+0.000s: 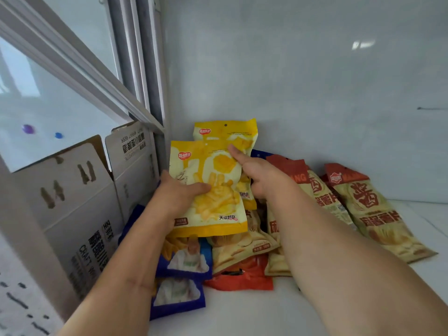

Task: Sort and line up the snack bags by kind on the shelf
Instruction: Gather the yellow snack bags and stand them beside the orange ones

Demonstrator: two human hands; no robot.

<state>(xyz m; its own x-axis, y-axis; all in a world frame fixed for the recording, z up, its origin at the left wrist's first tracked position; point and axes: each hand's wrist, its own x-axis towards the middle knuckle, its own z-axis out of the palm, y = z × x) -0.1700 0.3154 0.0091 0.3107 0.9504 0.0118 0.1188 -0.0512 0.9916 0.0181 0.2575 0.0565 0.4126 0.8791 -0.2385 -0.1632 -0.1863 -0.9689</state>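
A cardboard box (80, 202) fills the lower left of the frame, just beside the white shelf (242, 311), and its flaps read "CRAFT" and "WHEAT BEER". In the middle of the frame a pile of snack bags crowds the back wall (303, 81): two blue bags (180, 277) low down, an orange bag (242, 277) beside them, and tan bags with red tops (373, 212) leaning to the right (one shows the letters "NG"). The left hand (179, 195) grips a front yellow bag (213, 190), thumb curled over its face. Right behind it a second yellow bag (225, 134) stands near the wall. The right hand (257, 173) has one finger straight, touching the yellow bags, and the other fingers are curled under. Both arms reach over the pile. Bare shelf lies at the bottom middle and far right of the frame.
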